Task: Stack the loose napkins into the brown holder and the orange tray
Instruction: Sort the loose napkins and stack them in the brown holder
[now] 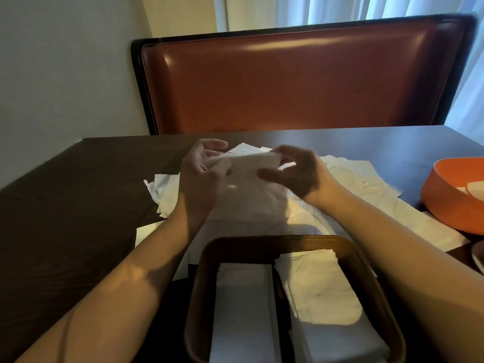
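No readable text, label, brand, number or sign anywhere in view. Loose napkins (348, 179) on the table show faint marks near their right edge, too blurred to read. Napkin (248, 166) held between the hands: plain. Stacks in the brown holder (207, 258): plain. Orange tray (450, 203): unmarked.

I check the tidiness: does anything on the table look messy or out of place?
Yes. Loose napkins lie scattered and overlapping on the table behind the brown holder, some crumpled at the left; inside the holder, two stacks sit neatly.
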The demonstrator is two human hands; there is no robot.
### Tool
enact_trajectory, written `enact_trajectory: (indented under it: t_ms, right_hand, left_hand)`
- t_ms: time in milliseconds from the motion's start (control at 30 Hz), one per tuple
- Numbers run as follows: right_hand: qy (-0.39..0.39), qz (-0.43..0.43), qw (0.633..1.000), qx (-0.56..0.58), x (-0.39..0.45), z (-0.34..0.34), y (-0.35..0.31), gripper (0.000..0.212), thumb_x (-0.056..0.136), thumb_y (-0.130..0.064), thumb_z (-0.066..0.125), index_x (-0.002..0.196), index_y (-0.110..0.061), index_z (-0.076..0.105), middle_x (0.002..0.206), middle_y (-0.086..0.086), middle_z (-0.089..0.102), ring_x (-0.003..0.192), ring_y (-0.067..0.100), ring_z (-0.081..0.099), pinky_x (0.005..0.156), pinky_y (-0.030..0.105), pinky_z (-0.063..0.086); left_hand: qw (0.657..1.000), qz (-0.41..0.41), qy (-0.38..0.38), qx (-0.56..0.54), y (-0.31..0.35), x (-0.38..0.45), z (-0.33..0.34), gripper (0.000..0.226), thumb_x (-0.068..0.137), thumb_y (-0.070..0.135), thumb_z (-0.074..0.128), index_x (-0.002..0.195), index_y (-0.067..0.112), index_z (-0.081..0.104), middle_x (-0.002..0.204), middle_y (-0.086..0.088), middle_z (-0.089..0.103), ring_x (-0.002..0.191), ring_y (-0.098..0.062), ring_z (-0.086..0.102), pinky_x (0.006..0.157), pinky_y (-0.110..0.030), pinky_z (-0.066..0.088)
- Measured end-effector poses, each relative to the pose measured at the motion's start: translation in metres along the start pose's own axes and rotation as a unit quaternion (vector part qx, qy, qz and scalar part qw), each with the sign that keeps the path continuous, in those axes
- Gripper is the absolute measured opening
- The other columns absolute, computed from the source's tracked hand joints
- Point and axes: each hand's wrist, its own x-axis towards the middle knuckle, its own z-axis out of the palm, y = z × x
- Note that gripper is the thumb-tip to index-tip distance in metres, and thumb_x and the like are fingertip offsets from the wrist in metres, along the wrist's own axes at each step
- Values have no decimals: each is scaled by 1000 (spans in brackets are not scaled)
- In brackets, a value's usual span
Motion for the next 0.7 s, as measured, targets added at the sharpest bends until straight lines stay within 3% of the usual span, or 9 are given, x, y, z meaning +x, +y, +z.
enact_trajectory:
  t_ms: [100, 267, 400, 467, 600, 700]
  right_hand:
    - [-14, 27, 999, 30, -4, 6, 8, 26, 81, -27, 78, 101, -32, 62, 94, -26, 61, 85, -19, 58, 68, 4, 46]
    - [18, 47, 999, -17, 1, 18, 9, 32, 84, -26, 75, 115, -18, 71, 105, -10, 69, 98, 11, 63, 89, 31, 51]
    - [24, 45, 998, -19, 1, 17, 10, 31, 89, -17, 68, 120, -13, 69, 106, -9, 64, 100, 9, 56, 74, 11, 40]
    - [21, 43, 998, -29, 1, 18, 10, 31, 90, -19, 68, 120, -13, 68, 107, -8, 64, 99, 10, 56, 73, 11, 41]
    - [19, 30, 998, -50, 4, 21, 6, 34, 96, -27, 61, 127, -14, 62, 121, 5, 67, 109, 19, 59, 93, 40, 51]
    - [42, 32, 998, -29, 6, 18, 6, 23, 95, -24, 61, 118, -19, 59, 117, 9, 63, 106, 24, 58, 91, 44, 52]
  left_hand:
    - [999, -19, 11, 33, -2, 2, 1, 30, 73, 11, 56, 100, 22, 63, 90, 7, 63, 81, -7, 62, 74, -30, 53]
    - [997, -52, 20, 49, -3, 6, 1, 26, 86, 0, 50, 105, 15, 60, 87, 9, 61, 65, 10, 55, 67, -20, 47]
    - [997, -71, 16, 27, -1, 8, -2, 19, 85, 10, 54, 98, 18, 66, 90, 5, 65, 77, -2, 58, 67, -20, 49]
    - [997, -64, 7, 32, -2, 6, 0, 22, 78, 17, 51, 93, 23, 66, 89, 7, 66, 80, -7, 59, 68, -22, 49]
    - [998, -48, -21, 42, 2, -1, 6, 30, 78, 12, 44, 100, 23, 62, 94, 12, 62, 85, -7, 58, 79, -33, 52]
    - [998, -44, -47, 4, 3, -4, 9, 34, 87, 1, 46, 107, 25, 59, 97, 11, 58, 85, -3, 58, 75, -26, 53]
